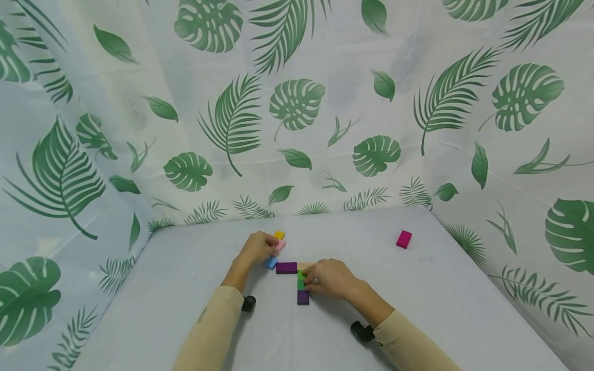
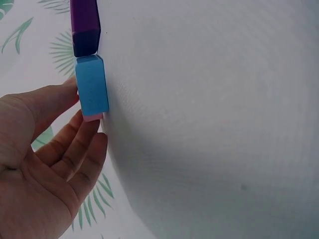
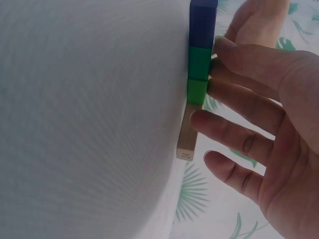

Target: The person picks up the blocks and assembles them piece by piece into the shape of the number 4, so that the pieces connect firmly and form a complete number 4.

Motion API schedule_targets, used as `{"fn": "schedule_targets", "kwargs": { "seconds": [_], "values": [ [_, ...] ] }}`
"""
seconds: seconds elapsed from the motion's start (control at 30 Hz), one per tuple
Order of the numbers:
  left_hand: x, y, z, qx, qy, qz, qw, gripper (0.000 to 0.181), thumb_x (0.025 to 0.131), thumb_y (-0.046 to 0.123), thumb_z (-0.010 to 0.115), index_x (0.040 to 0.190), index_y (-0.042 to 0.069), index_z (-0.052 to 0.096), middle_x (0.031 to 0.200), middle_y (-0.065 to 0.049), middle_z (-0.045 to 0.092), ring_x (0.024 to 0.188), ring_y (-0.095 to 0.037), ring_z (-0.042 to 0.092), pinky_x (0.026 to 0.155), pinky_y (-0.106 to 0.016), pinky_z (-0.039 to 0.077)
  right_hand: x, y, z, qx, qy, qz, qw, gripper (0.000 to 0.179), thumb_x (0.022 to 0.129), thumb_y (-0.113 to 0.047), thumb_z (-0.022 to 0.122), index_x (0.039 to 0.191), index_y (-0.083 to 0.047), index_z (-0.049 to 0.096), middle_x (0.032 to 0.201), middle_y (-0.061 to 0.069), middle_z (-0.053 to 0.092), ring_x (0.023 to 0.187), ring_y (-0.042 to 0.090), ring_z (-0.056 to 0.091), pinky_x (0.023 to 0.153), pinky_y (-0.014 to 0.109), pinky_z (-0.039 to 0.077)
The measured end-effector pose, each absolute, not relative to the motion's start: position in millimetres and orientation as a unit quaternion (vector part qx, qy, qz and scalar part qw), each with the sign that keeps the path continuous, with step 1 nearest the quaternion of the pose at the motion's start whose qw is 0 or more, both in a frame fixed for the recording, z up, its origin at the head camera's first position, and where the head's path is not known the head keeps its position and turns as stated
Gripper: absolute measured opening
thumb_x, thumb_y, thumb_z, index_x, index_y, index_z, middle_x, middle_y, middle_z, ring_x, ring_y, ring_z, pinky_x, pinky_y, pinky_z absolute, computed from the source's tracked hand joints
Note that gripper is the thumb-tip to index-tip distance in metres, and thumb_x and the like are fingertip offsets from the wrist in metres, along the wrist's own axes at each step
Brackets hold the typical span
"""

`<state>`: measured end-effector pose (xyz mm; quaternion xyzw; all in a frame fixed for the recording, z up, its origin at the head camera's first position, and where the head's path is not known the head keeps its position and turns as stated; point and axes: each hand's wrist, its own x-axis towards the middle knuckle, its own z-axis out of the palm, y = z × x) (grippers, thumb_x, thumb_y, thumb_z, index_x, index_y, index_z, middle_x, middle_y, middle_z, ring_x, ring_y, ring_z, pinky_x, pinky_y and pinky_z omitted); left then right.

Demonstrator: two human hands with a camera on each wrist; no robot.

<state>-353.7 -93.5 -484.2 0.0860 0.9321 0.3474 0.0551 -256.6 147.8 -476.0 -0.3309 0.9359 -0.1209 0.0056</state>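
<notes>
My left hand (image 1: 259,247) pinches a pink block (image 1: 279,246) between thumb and fingers. A blue block (image 2: 92,84) stands in front of the pink one in the left wrist view, hiding most of it. Close by is a purple block (image 1: 286,268), followed by a pale wooden block (image 3: 188,134). My right hand (image 1: 331,279) has its fingers extended, with fingertips at a light green block (image 3: 196,91) and a darker green block (image 3: 199,63). These two line up with a dark purple-blue block (image 1: 303,298) at the near end.
A yellow block (image 1: 279,235) lies just beyond the pink one. Off to the right on the white-covered table (image 1: 371,247) is a magenta block (image 1: 404,239). Leaf-printed cloth (image 1: 325,154) hangs at the back and both sides.
</notes>
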Motion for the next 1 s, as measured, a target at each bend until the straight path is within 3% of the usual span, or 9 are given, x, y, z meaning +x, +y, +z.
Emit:
{"fn": "schedule_targets", "kwargs": {
  "seconds": [0.5, 1.0],
  "values": [
    [-354.0, -93.0, -484.0, 0.094, 0.931, 0.348, 0.057, 0.03, 0.094, 0.016, 0.078, 0.122, 0.006, 0.076, 0.105, -0.007, 0.073, 0.094, -0.022, 0.061, 0.086, -0.038, 0.055, -255.5, 148.7, -475.5, -0.329, 0.936, -0.124, 0.008, 0.018, 0.091, -0.032, 0.081, 0.105, -0.02, 0.085, 0.12, -0.003, 0.078, 0.111, 0.019, 0.073, 0.096, 0.044, 0.058],
    [-352.3, -91.1, -484.2, 0.088, 0.932, 0.345, 0.06, 0.031, 0.094, 0.018, 0.078, 0.124, 0.008, 0.077, 0.11, -0.007, 0.074, 0.098, -0.023, 0.062, 0.093, -0.041, 0.056, -256.7, 148.8, -476.1, -0.323, 0.938, -0.124, 0.013, 0.018, 0.092, -0.032, 0.08, 0.105, -0.02, 0.085, 0.122, -0.003, 0.077, 0.112, 0.019, 0.073, 0.097, 0.043, 0.057]
  ]
}}
